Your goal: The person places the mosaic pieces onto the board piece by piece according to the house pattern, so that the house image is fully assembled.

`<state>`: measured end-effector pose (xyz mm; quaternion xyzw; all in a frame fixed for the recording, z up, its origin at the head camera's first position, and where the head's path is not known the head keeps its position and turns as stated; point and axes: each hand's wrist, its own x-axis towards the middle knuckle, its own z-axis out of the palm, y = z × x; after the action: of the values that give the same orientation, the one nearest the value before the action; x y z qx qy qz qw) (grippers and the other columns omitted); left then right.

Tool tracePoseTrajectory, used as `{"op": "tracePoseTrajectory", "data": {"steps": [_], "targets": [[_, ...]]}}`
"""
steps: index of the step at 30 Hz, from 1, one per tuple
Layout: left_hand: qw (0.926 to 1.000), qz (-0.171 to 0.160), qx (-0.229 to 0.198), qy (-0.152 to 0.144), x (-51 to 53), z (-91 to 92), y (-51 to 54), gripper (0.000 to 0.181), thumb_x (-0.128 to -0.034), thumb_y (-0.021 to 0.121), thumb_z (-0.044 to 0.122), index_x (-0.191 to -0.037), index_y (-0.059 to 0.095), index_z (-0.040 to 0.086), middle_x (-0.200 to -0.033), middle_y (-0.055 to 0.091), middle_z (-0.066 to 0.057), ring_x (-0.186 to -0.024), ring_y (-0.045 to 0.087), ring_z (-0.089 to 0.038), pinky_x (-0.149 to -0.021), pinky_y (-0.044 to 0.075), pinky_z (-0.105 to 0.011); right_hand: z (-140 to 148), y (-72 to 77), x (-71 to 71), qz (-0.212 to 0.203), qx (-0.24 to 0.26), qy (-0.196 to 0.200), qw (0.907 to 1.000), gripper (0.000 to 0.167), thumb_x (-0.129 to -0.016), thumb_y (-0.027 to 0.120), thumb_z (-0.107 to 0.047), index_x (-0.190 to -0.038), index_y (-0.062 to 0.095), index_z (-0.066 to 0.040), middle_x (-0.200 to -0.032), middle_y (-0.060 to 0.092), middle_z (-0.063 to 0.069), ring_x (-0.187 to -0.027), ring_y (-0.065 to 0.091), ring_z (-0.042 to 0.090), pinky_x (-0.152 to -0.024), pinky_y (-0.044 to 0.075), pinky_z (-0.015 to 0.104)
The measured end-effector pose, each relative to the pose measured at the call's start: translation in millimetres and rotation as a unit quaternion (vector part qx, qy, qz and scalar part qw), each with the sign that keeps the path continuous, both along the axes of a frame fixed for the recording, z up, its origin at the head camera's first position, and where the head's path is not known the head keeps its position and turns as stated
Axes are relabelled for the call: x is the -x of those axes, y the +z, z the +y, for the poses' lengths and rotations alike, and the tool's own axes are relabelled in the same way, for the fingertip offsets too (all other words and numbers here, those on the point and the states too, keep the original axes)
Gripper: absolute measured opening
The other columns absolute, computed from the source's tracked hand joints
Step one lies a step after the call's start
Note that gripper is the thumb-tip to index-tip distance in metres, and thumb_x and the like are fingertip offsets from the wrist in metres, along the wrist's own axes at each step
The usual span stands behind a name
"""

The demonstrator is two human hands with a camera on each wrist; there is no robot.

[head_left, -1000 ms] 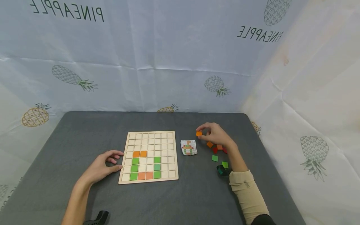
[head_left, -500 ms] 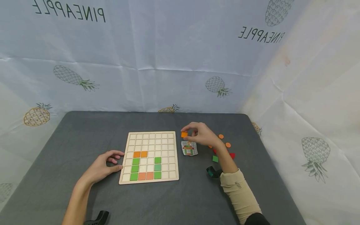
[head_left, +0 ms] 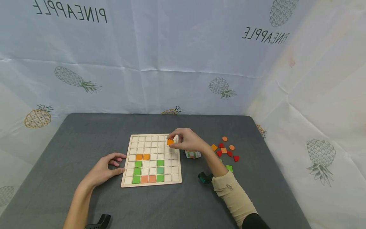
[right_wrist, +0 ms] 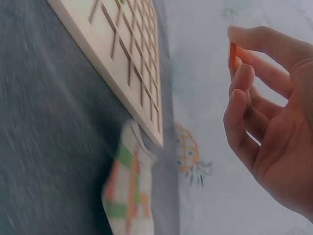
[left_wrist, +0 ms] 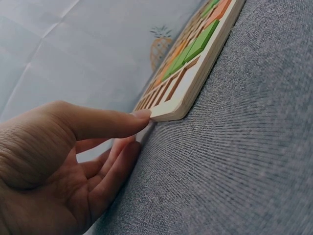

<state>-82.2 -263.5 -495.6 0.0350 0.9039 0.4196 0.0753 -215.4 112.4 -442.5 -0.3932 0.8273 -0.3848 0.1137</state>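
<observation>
A pale wooden grid board [head_left: 171, 170] lies on the table, with green, teal, orange and salmon square tiles set in some of its cells. At the board's left edge rests my left hand [head_left: 101, 169]; its thumb touches the rim [left_wrist: 168, 108] in the left wrist view, the other fingers loosely bent beside it. My right hand [head_left: 188, 140] pinches an orange square tile [head_left: 170, 142] between thumb and fingertip above the upper right cells. The right wrist view shows that tile [right_wrist: 232, 54] edge-on, held off the board.
Right of the board lies a creased pattern card [head_left: 193, 155], partly hidden by my right hand. Beyond it are loose pieces: red ones [head_left: 236, 158], orange discs [head_left: 224, 139], orange squares [head_left: 224, 150] and a green square [head_left: 229, 168]. Black devices sit near both wrists.
My right hand has carried the orange tile leftward from the loose pieces, past the card, to over the board. The left hand stays at the board's edge.
</observation>
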Motion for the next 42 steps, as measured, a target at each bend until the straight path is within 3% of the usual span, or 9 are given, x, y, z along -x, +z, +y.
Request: {"op": "tracePoseTrajectory", "data": {"steps": [8,14,20,27,42], "targets": [[1.0,-0.002,-0.001,0.001,-0.4,-0.2,-0.8,0.054,-0.0917,0.088,0.014,-0.139,0.065,0.001,-0.125,0.067,-0.015,-0.1,0.059,-0.015,-0.081,0.05,-0.026,-32.9,-15.4,-2.9,-0.021,-0.033,0.032,0.9987,0.03,-0.098,0.081,-0.02,-0.126,0.079,-0.01,-0.128,0.076,0.008,-0.069,0.058,0.004,-0.066,0.049,0.02],[1.0,-0.002,-0.006,-0.001,-0.2,-0.5,-1.1,0.054,-0.0917,0.088,0.014,-0.139,0.066,0.001,-0.125,0.066,-0.016,-0.1,0.059,-0.014,-0.081,0.05,-0.026,-51.7,-26.0,-5.3,-0.029,-0.064,0.062,0.9956,0.032,-0.097,0.084,-0.023,-0.126,0.079,-0.011,-0.123,0.077,0.006,-0.067,0.057,0.004,-0.072,0.051,0.02],[1.0,-0.004,-0.003,-0.002,0.5,-0.8,-0.4,0.054,-0.0923,0.087,0.014,-0.14,0.065,0.002,-0.125,0.066,-0.016,-0.101,0.059,-0.016,-0.081,0.05,-0.025,-67.0,-32.5,-4.0,-0.009,-0.103,0.074,0.9919,0.027,-0.095,0.086,-0.026,-0.12,0.081,-0.018,-0.114,0.08,-0.003,-0.094,0.066,0.003,-0.088,0.052,0.02],[1.0,0.003,-0.006,-0.006,0.1,-1.1,-0.4,0.053,-0.0921,0.088,0.015,-0.139,0.066,0.002,-0.124,0.067,-0.015,-0.099,0.059,-0.013,-0.081,0.05,-0.025,-74.7,-34.2,-5.2,-0.005,-0.133,0.068,0.9887,0.024,-0.094,0.087,-0.022,-0.118,0.081,-0.02,-0.113,0.08,-0.004,-0.105,0.069,0.008,-0.091,0.053,0.022],[1.0,0.001,-0.002,-0.004,0.1,-0.4,1.2,0.053,-0.0919,0.088,0.015,-0.138,0.066,0.001,-0.124,0.067,-0.015,-0.099,0.059,-0.014,-0.081,0.049,-0.025,-77.4,-32.6,-8.1,-0.002,-0.135,0.063,0.9888,0.023,-0.095,0.087,-0.023,-0.116,0.08,-0.02,-0.118,0.079,-0.004,-0.11,0.07,0.008,-0.097,0.054,0.022]]}}
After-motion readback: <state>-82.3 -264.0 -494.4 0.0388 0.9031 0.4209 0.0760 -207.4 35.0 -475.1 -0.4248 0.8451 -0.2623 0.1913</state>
